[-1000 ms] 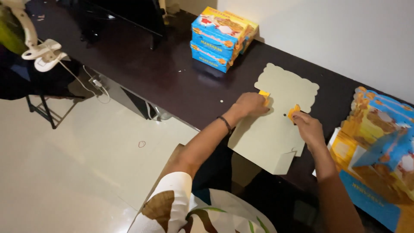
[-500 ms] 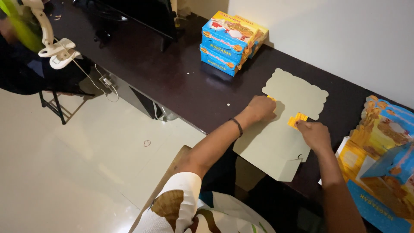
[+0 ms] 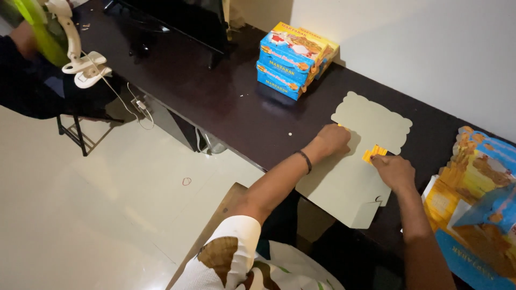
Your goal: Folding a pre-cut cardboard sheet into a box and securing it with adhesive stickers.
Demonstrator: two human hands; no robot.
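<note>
Head view: the flat cardboard sheet (image 3: 355, 177) lies plain side up on the dark table (image 3: 215, 102) — left hand (image 3: 333, 140) pressing it flat, fingers curled, right hand (image 3: 395, 172) pinching its orange flap (image 3: 374, 152) — held steady for folding.

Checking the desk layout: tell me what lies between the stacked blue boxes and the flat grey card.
Head view: only bare dark desk separates the stacked blue boxes from the flat grey card; nothing lies there.

Single head cam, looking steeply down and fwd over a dark table (image 3: 215, 102) toward the white wall (image 3: 430, 48); both forearms fill the lower frame, close range, view tilted, probably leaning left.
</note>
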